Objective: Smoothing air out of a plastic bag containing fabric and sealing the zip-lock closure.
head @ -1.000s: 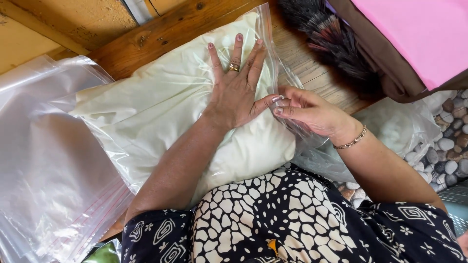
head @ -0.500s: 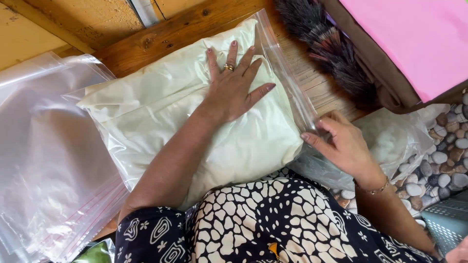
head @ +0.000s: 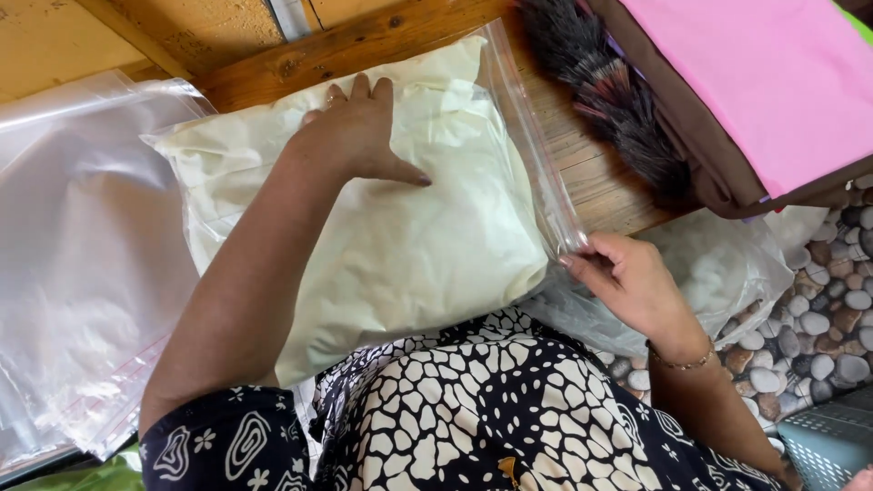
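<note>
A clear zip bag (head: 532, 136) holding folded cream cloth (head: 409, 236) lies on a wooden table (head: 364, 41). My left hand (head: 350, 136) rests flat on top of the bag near its far end, fingers spread, a ring on one finger. My right hand (head: 623, 282) pinches the bag's zip strip at the near right corner, thumb and fingers closed on the plastic edge. A thin bracelet sits on my right wrist.
A pile of empty clear zip bags (head: 82, 264) lies to the left. A dark feather duster (head: 605, 91) and a brown bag with pink fabric (head: 755, 82) lie at the upper right. Another filled plastic bag (head: 718, 264) sits on a pebble-patterned floor (head: 837, 318).
My right hand has slid along the zip strip from the far end toward me, to the near corner. My left hand has shifted left and further up the bag.
</note>
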